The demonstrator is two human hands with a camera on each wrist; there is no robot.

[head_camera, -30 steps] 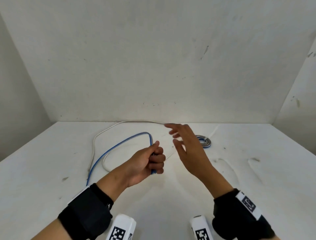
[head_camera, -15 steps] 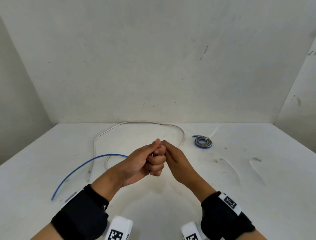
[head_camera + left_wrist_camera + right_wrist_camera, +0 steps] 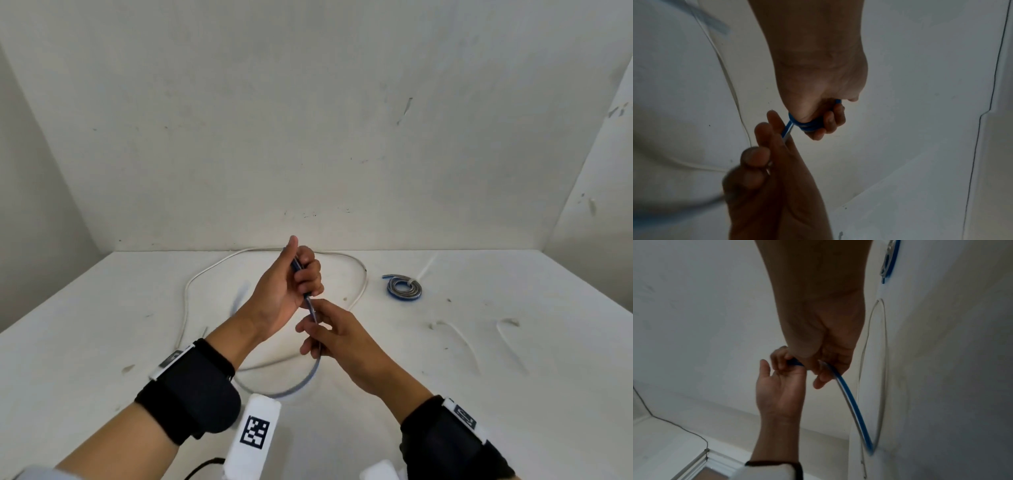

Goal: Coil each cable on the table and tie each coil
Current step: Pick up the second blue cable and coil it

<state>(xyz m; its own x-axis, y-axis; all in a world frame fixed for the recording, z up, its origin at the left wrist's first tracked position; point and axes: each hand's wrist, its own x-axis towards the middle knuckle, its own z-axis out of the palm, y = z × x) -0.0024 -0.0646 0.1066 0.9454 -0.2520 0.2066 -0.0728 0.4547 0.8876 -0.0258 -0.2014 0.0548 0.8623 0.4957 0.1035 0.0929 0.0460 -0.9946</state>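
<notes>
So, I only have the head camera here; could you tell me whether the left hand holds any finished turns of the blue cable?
Observer: Yes. The left wrist view shows several turns of the blue cable stacked together in the left hand, looped round its curled fingers.
Operator: Thank you. How is the right hand holding it?
Observer: In the right wrist view, the right hand has thumb and fingers curled round the cable, right beside the left hand.
Operator: And where does the loose length go?
Observer: The same view shows it arcing down from the right hand to the table, next to the white cable.
</notes>
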